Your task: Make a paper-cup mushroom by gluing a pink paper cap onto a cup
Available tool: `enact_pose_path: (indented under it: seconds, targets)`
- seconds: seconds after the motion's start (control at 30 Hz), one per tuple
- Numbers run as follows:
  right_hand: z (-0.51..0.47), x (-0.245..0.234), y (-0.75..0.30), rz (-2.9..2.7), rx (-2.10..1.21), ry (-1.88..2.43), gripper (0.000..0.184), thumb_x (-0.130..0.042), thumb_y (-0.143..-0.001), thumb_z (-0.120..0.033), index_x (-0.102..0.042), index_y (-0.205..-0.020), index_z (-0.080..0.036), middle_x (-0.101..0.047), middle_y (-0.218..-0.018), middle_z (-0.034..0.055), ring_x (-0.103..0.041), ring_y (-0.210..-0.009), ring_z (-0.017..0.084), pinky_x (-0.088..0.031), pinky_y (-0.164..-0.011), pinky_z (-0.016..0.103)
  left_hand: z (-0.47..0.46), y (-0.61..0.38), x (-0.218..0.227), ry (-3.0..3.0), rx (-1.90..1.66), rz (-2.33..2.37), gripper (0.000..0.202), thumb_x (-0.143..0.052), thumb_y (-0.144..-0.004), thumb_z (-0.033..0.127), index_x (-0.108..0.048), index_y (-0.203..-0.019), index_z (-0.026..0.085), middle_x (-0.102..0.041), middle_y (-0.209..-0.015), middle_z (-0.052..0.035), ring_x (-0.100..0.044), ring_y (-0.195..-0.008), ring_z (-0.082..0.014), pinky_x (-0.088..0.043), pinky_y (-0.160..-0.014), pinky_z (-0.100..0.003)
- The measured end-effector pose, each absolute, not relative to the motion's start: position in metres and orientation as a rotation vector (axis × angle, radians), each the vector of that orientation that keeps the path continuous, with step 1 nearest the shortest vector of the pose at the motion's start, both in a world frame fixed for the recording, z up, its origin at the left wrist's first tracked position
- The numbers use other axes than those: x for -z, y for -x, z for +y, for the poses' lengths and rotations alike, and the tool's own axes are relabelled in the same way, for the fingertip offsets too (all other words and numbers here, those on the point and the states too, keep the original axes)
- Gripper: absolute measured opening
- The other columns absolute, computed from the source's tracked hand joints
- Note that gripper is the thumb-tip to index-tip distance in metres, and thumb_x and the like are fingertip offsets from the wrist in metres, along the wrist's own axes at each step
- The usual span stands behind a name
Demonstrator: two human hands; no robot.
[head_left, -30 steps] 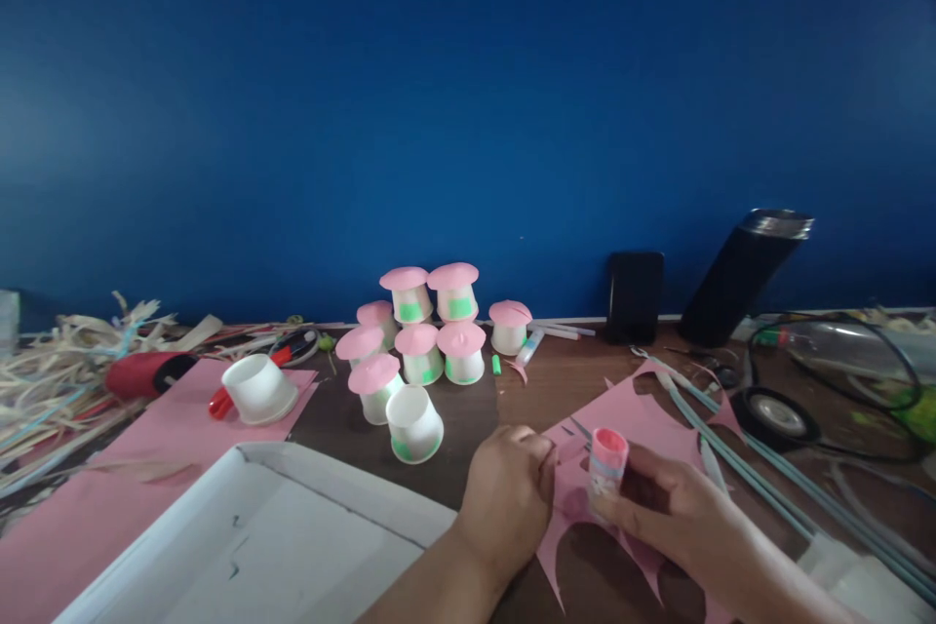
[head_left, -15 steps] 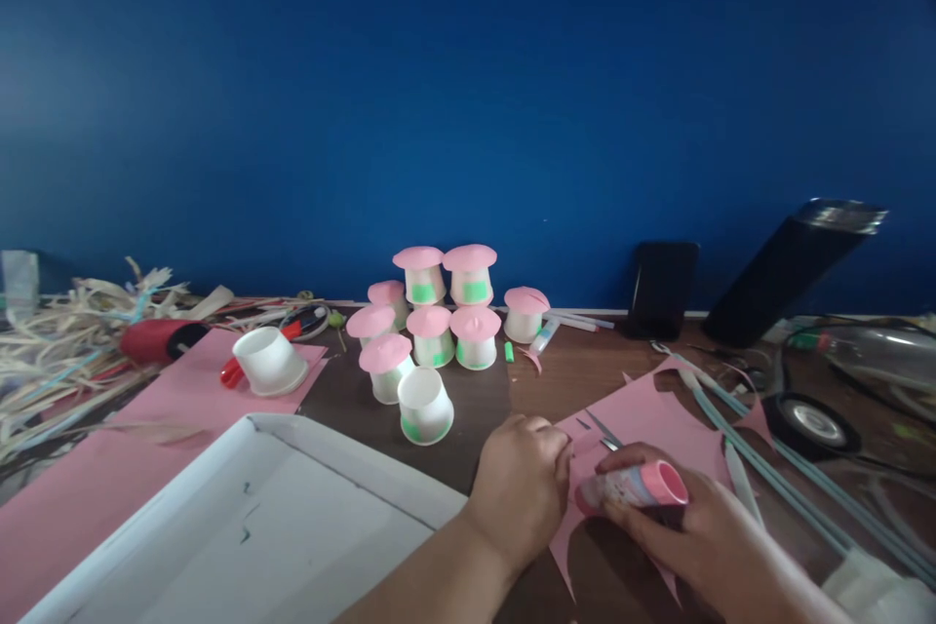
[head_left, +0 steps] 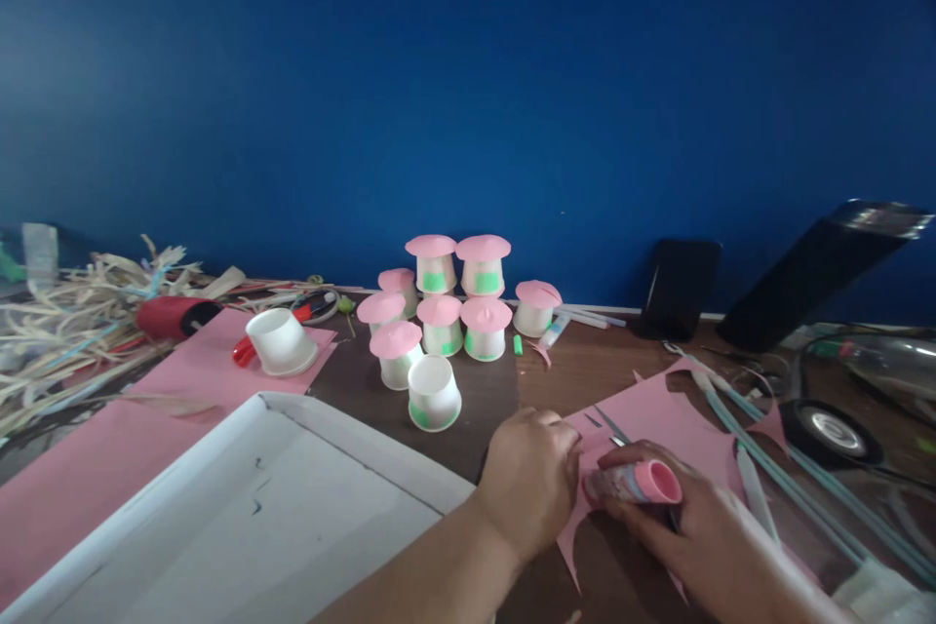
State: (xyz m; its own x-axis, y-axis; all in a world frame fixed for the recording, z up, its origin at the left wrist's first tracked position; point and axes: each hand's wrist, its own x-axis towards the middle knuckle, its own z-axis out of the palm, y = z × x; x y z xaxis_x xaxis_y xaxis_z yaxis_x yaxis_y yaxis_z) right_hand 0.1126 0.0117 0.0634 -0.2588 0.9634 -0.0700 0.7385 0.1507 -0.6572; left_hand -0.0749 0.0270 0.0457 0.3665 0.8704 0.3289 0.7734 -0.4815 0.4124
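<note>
Glue stick gripped above cut pink paper

The right hand (head_left: 680,517) grips a glue stick (head_left: 630,484) between thumb and fingers, its hollow pink end turned to the right and its other end close to the left hand (head_left: 530,483). That left hand is curled beside it, fingertips hidden, so whether its grip holds anything I cannot tell. Below the hands, a pink paper sheet (head_left: 658,409) with curved cut-outs lies on the brown tabletop (head_left: 585,369); scissors (head_left: 612,424) rest on it, partly covered by the right hand.

Farther back, inverted paper cups (head_left: 440,335) with green patches wear pink paper discs (head_left: 484,248), two of them higher than the rest. A plain-topped white cup (head_left: 434,395) stands just in front. A white tray (head_left: 314,517) lies left of the left arm, and another white cup (head_left: 280,341) rests on a second pink sheet (head_left: 109,458). Against the blue wall (head_left: 468,97) lean a phone (head_left: 680,291) and a black bottle (head_left: 790,278).
</note>
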Motion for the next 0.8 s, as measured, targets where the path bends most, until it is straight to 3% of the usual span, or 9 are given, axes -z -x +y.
enact_pose_path:
  seconds: [0.13,0.4,0.57,0.8]
  targets:
    - [0.0145,-0.0651,-0.1084,-2.125,-0.787,1.687,0.025,-0.054,-0.086,-0.043,-0.063,-0.102,-0.026,-0.075,-0.095,0.0050,-0.071,-0.090,0.025,-0.052,-0.080,0.033,0.0251,0.0751,-0.0466,-2.430,-0.751,1.481,0.024,-0.048,-0.091,0.025,-0.059,-0.071,0.020,-0.064,-0.075,-0.0017,-0.058,-0.073,-0.0170,-0.039,-0.068,-0.029]
    - [0.0179,-0.0669,-0.1040,-2.214,-0.678,1.703,0.013,-0.049,-0.082,-0.028,-0.060,-0.089,-0.024,-0.072,-0.088,0.0050,-0.069,-0.082,0.023,-0.049,-0.071,0.031,0.0238,0.0750,-0.0489,-2.421,-0.730,1.500,0.020,-0.052,-0.087,0.024,-0.063,-0.071,0.019,-0.066,-0.074,-0.0027,-0.058,-0.071,-0.0179,-0.039,-0.065,-0.029]
    - [0.0159,-0.0653,-0.1044,-2.220,-0.658,1.718,0.011,-0.049,-0.083,-0.032,-0.057,-0.088,-0.026,-0.071,-0.083,0.0028,-0.069,-0.075,0.023,-0.049,-0.067,0.031,0.0250,0.0758,-0.0498,-2.425,-0.719,1.500,0.020,-0.052,-0.085,0.022,-0.062,-0.069,0.019,-0.065,-0.073,-0.0027,-0.058,-0.070,-0.0174,-0.039,-0.064,-0.029]
    - [0.0135,-0.0645,-0.1081,-2.204,-0.669,1.701,0.017,-0.053,-0.083,-0.034,-0.059,-0.097,-0.026,-0.073,-0.088,0.0043,-0.071,-0.080,0.026,-0.051,-0.069,0.033,0.0236,0.0757,-0.0510,-2.439,-0.710,1.498,0.023,-0.049,-0.087,0.022,-0.061,-0.068,0.019,-0.064,-0.073,-0.0027,-0.058,-0.070,-0.0167,-0.038,-0.063,-0.029]
